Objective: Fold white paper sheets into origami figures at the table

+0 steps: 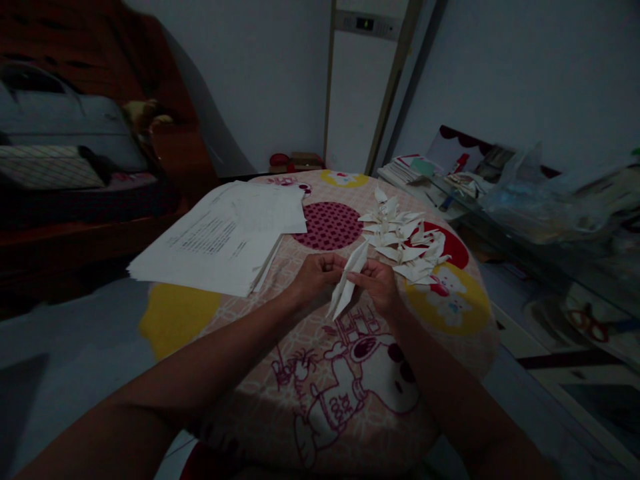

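Between my two hands is a folded piece of white paper point(344, 293), long and narrow with pointed ends, held tilted above the tablecloth. My left hand point(320, 277) pinches its left edge with closed fingers. From the other side, my right hand point(379, 283) grips it with the thumb across the front; the fingers behind the paper are partly hidden. Just beyond my right hand lies a cluster of several folded paper cranes point(400, 233). A stack of printed paper sheets point(215, 240) rests to the left of my hands.
A patterned cloth point(280, 320) covers the round table. On the right stands a glass-topped cabinet point(530, 260) with a plastic bag point(545, 200) and papers. A wooden bench point(183, 157) with a grey bag point(95, 123) is at the left. A tall white appliance point(357, 93) stands behind.
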Demonstrator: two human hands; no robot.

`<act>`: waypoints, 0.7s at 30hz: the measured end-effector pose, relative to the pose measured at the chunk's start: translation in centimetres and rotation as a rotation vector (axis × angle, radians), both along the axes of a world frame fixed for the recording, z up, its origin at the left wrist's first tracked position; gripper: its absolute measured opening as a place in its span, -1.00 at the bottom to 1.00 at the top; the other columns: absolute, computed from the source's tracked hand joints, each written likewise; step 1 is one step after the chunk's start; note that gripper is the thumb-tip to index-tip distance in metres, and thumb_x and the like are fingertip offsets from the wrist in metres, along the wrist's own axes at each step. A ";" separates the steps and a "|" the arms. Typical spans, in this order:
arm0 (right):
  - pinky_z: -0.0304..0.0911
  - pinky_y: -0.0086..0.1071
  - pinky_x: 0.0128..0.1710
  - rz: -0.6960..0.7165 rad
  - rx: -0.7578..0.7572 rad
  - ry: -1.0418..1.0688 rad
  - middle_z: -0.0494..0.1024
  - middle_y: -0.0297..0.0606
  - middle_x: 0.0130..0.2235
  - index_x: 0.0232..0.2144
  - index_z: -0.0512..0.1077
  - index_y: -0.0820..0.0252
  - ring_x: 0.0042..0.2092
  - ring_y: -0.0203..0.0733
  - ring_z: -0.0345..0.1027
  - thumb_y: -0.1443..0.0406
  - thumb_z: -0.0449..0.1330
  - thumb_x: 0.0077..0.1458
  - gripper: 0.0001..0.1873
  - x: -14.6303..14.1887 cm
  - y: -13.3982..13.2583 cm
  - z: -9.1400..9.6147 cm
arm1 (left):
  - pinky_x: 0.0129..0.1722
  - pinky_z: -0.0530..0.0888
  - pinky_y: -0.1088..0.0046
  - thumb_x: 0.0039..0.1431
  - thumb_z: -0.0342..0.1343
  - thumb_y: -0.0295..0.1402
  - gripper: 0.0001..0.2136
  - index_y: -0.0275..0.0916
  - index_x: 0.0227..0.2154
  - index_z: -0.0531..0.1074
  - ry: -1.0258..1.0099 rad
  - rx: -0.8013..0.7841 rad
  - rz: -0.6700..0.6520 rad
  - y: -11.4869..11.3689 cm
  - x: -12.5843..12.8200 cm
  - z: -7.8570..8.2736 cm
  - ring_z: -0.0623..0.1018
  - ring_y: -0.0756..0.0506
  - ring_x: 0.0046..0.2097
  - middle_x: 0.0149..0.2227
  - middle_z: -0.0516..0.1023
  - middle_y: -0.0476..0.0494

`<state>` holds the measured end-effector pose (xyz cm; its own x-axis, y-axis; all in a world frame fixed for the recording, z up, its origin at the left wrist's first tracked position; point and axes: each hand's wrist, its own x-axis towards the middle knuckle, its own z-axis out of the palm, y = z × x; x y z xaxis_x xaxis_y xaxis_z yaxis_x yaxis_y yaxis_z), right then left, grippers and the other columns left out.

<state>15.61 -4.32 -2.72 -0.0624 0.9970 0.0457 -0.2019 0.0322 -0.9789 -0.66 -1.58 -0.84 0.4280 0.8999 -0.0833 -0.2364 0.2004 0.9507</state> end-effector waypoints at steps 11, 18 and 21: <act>0.41 -0.36 -0.47 0.009 -0.020 -0.044 0.58 -0.33 -0.52 -0.48 0.51 0.19 -0.47 -0.20 0.48 0.09 0.53 -0.27 -0.61 0.5 0.4 -0.2 | -0.40 0.45 0.49 -0.38 0.53 -0.29 -0.60 -0.36 -0.40 0.60 0.027 -0.057 -0.067 0.7 -0.5 -0.3 0.56 -0.03 -0.46 -0.45 0.64 -0.16; 0.39 -0.38 -0.49 0.034 0.035 -0.071 0.54 -0.37 -0.55 -0.48 0.48 0.16 -0.51 -0.26 0.41 0.04 0.47 -0.16 -0.63 0.4 0.2 -0.1 | -0.42 0.43 0.48 -0.33 0.49 -0.32 -0.67 -0.35 -0.47 0.55 -0.013 -0.072 -0.002 0.6 -0.4 -0.6 0.54 -0.02 -0.49 -0.48 0.62 -0.13; 0.38 -0.38 -0.48 -0.017 0.031 -0.035 0.53 -0.38 -0.54 -0.44 0.48 0.15 -0.51 -0.27 0.40 0.06 0.48 -0.18 -0.63 0.2 0.1 0.1 | -0.44 0.42 0.48 -0.28 0.47 -0.33 -0.68 -0.35 -0.42 0.57 -0.023 -0.017 0.044 0.3 -0.2 -0.6 0.53 -0.02 -0.50 -0.50 0.60 -0.11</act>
<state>15.76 -4.21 -2.62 -0.0475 0.9961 0.0749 -0.1668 0.0660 -0.9838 -0.88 -1.29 -1.44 0.3905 0.9162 -0.0898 -0.2667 0.2060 0.9415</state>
